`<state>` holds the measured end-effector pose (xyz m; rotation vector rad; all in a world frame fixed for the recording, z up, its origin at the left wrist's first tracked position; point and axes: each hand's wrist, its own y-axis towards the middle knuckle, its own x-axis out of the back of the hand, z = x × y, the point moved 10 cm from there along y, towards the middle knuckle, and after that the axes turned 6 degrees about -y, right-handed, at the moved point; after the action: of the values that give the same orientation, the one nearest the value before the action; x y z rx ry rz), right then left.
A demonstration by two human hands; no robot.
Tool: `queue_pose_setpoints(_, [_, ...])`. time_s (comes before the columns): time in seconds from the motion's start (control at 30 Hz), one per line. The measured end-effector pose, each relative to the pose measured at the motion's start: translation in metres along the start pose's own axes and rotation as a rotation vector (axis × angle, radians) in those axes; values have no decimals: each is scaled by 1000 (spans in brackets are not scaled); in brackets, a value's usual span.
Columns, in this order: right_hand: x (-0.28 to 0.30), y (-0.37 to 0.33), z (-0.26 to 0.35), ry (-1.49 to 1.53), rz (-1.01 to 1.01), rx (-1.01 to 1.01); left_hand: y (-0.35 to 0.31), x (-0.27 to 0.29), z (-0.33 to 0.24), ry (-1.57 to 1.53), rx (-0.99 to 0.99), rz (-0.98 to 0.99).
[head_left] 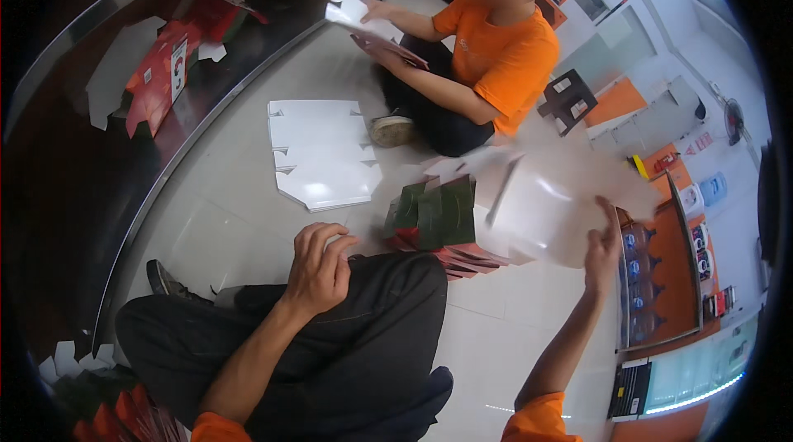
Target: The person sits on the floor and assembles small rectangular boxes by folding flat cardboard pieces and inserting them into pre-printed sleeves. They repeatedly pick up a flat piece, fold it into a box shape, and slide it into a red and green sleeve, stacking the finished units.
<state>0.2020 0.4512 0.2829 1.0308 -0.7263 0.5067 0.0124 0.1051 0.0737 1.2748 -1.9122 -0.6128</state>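
Observation:
My left hand (318,268) hovers over my bent leg, its fingers loosely curled and apart, holding nothing. Out to the right, my right hand (605,242) is at the edge of a white-lined carton (545,211). Its index finger and thumb are spread. Motion smears the carton's far flap, and I cannot tell whether the hand still touches it. Just left of that carton is a pile of folded green-and-red cartons (434,215), in front of my knee. Flat white carton blanks (322,153) lie stacked on the floor beyond my left hand.
Across from me a person (504,54) in an orange shirt sits holding an open carton (376,29). Red cartons (161,70) rest on a dark, metal-edged surface (49,178) at left. More folded cartons (124,417) stand lower left. Water bottles (640,277) fill a rack at right.

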Motion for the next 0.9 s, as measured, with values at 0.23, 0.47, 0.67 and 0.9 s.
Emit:
queue_pose_setpoints(0.23, [-75, -21, -34, -116, 352, -148, -12, -20, 26, -45, 177, 124])
queue_pose_setpoints(0.47, [-52, -61, -127, 764, -53, -620, 13, -57, 71, -465, 542, 168])
queue_pose_setpoints(0.67, [-218, -196, -257, 896, 178, -964, 33, -210, 117, -745, 1009, 428])
queue_pose_setpoints(0.9, [-263, -197, -228, 1236, 268, -968, 4, -281, 107, -874, 1201, 554])
